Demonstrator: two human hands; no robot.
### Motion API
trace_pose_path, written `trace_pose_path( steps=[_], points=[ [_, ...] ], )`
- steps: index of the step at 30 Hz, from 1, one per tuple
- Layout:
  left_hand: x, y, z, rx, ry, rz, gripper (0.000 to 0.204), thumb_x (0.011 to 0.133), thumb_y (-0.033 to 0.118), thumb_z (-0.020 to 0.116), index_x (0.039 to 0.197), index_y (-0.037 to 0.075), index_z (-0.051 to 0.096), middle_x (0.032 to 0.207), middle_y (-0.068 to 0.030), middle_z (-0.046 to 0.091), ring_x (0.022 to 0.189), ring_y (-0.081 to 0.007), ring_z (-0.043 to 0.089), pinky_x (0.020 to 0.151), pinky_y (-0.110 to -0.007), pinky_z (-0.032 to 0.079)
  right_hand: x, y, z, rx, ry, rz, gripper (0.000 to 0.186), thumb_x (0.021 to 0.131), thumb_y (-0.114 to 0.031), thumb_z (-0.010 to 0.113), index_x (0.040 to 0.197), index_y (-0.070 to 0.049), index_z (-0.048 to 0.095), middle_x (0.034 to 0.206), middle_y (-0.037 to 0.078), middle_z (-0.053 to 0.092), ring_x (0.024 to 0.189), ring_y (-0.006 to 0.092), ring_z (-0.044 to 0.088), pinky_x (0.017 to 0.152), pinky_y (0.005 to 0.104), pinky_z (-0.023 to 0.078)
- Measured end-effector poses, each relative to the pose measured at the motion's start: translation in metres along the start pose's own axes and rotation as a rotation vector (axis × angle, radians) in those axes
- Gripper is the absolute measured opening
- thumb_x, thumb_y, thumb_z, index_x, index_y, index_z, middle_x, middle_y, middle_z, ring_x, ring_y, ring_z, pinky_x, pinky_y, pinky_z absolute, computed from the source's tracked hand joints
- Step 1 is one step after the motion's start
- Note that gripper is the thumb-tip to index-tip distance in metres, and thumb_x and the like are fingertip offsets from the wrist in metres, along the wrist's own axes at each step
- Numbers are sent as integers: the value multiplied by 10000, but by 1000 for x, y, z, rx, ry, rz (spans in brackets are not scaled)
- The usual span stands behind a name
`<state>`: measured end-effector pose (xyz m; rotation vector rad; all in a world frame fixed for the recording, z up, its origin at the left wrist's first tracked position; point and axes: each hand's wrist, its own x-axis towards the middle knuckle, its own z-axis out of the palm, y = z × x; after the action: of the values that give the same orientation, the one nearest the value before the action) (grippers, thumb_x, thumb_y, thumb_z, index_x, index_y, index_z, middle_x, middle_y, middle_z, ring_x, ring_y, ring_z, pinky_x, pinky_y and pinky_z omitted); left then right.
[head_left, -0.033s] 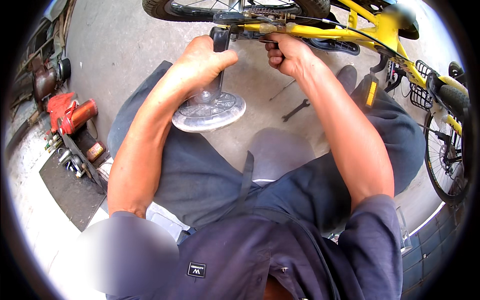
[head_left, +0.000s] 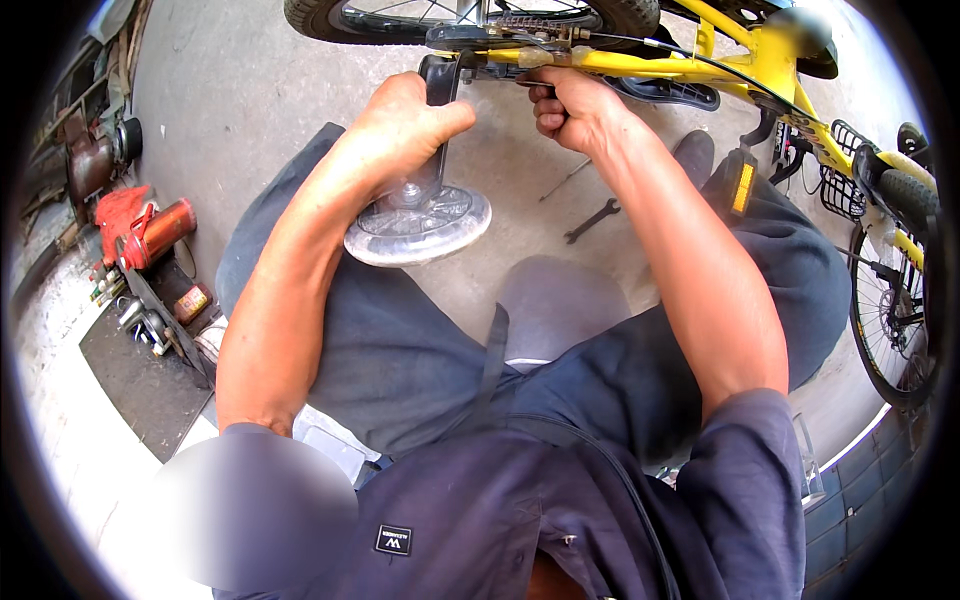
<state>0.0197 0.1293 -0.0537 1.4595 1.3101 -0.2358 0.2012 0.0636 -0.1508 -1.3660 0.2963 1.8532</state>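
Observation:
My left hand [head_left: 405, 125] is closed round the black upright bracket [head_left: 441, 85] of a training wheel [head_left: 420, 232]. The small wheel, with its pale translucent rim, hangs below that hand. The bracket's top meets the rear axle area of a yellow bicycle frame [head_left: 640, 66]. To the right of the bracket, my right hand [head_left: 572, 108] is curled just below the frame tube. A thin dark metal bar [head_left: 530, 83] sticks out from its fingers toward the axle. Most of that bar is hidden by the hand, so its kind does not show.
An open-end wrench [head_left: 592, 221] and a thin rod [head_left: 565, 179] lie on the concrete floor between my legs. At left are a red cylinder [head_left: 160, 234] and a dark tray [head_left: 150, 385]. Another bicycle's wheel [head_left: 895, 310] stands at right.

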Motion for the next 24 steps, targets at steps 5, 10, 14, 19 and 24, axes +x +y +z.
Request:
trace_pose_path(
  steps=[5,10,14,19,24],
  points=[
    [2,-4,-1,24,-5,50,333,766,250,636,811,-77,588,639,-101,580,580,-164,548,540,-341,454,9,-2,-8,3,-106,103,171,998,-118,463,1065,0,566,655,-69,388,495,21,256,377,188,182],
    [0,-3,6,9,85,100,183,811,156,590,730,-2,542,534,-49,558,431,-113,514,411,-280,407,16,1,-15,86,-148,114,172,1000,-131,469,1051,8,558,641,-70,382,487,21,255,371,188,179],
    [2,-6,5,35,75,109,174,811,154,592,738,6,538,565,-36,559,449,-104,518,419,-273,407,25,3,-13,128,-171,92,170,996,-143,482,1020,8,557,625,-69,372,477,28,249,369,191,182],
    [-4,3,5,-63,25,68,139,816,129,580,764,17,515,569,-16,529,460,-110,516,444,-271,422,29,4,-10,136,-202,83,170,994,-133,443,952,-7,549,633,-56,370,466,36,240,378,202,179],
    [-2,3,2,-49,7,27,115,820,99,564,775,11,504,559,-25,523,466,-111,510,463,-280,436,40,11,-15,217,-210,114,189,993,-160,482,992,11,562,604,-68,344,463,40,239,369,204,195]
  ],
)
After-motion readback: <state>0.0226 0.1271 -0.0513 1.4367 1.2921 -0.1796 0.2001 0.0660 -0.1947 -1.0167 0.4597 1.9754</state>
